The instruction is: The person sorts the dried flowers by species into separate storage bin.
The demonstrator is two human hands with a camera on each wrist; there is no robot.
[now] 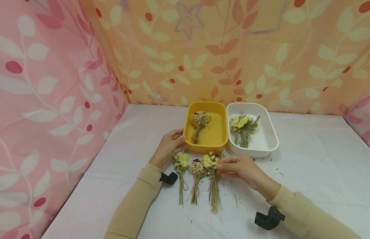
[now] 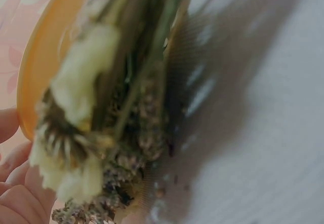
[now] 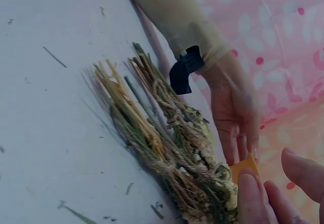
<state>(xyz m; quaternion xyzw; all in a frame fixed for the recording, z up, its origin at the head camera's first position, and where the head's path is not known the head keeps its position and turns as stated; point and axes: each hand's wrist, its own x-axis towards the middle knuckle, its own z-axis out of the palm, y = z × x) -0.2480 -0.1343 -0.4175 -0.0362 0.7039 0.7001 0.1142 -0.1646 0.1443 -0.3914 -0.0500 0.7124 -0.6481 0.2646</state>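
Note:
My left hand [image 1: 168, 146] is at the left side of the yellow tray [image 1: 206, 148], its fingertips touching the wall near the front corner. A bunch of dried flowers [image 1: 200, 120] lies inside that tray. In front of it, three tied bunches lie in a row: a left yellow bunch [image 1: 181, 161], a middle beige bunch [image 1: 197, 168] and a right yellow bunch [image 1: 213, 162]. Over the flower heads of the right bunch hovers my right hand [image 1: 243, 169], thumb and fingers apart in the right wrist view. A yellow flower head [image 2: 83, 77] looms close in the left wrist view.
Beside the yellow tray stands a white tray [image 1: 267, 150] with yellow and green dried bunches [image 1: 244, 127] in it. Bits of stem [image 1: 235, 200] and crumbs are scattered over the white tabletop [image 1: 316, 172]. Patterned cloth [image 1: 262, 49] hangs behind and at the sides.

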